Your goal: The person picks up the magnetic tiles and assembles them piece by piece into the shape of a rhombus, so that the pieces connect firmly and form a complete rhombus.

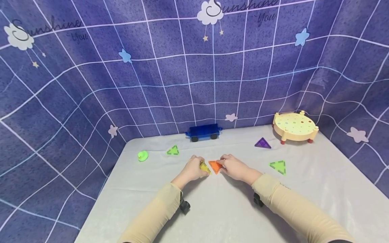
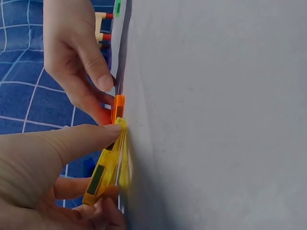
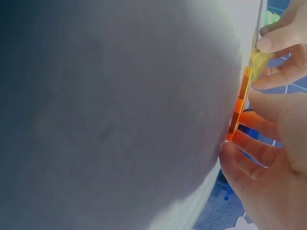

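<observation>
My left hand pinches a translucent yellow triangular magnetic tile between thumb and fingers, tilted up from the table. Just right of it is a translucent orange triangular magnetic tile, low over the tabletop. My right hand holds this orange tile by its right side. In the left wrist view, the yellow tile partly overlaps the line of sight to the orange tile. The orange tile appears edge-on in the right wrist view, fingers behind it. Whether the two tiles touch is unclear.
Behind the hands stands a blue wheeled toy car base. A green duck and a green triangle tile lie left. To the right are a purple triangle, another green triangle and a cream round toy table.
</observation>
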